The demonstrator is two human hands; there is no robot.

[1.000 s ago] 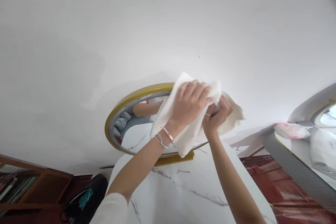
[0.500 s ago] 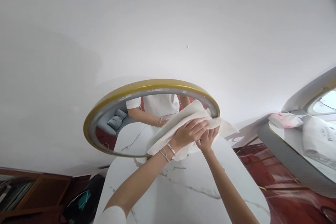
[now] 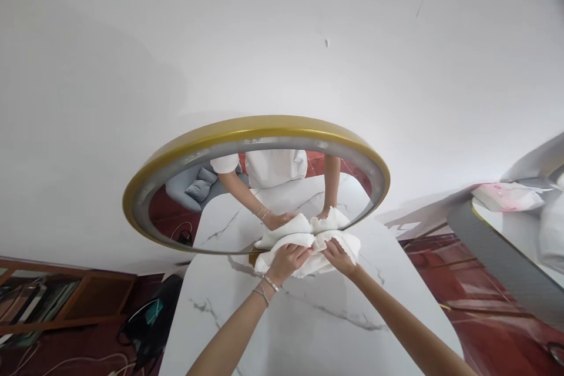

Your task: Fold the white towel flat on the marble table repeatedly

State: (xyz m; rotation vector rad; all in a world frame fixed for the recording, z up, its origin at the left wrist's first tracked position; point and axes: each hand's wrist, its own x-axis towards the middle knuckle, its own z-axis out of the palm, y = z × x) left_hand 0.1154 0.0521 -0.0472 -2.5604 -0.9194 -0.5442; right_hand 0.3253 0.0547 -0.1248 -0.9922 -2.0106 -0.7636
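A white cloth lies bunched on the white marble-patterned table, against the lower edge of the round mirror with a gold frame. My left hand, with bracelets at its wrist, grips the cloth's left part, fingers curled over it. On the right part, my right hand pinches the fabric near the middle. Some fingertips are hidden in the folds. Both hands, the cloth and a white shirt are reflected in the glass.
To the right stands another table carrying a tissue pack and a white bag. A wooden cabinet and a black bag are at the lower left. Cables lie on the red floor.
The cloth has come down off the mirror's right side to the tabletop and is more bunched. Both hands have moved down with it and farther apart. The view has shifted slightly.
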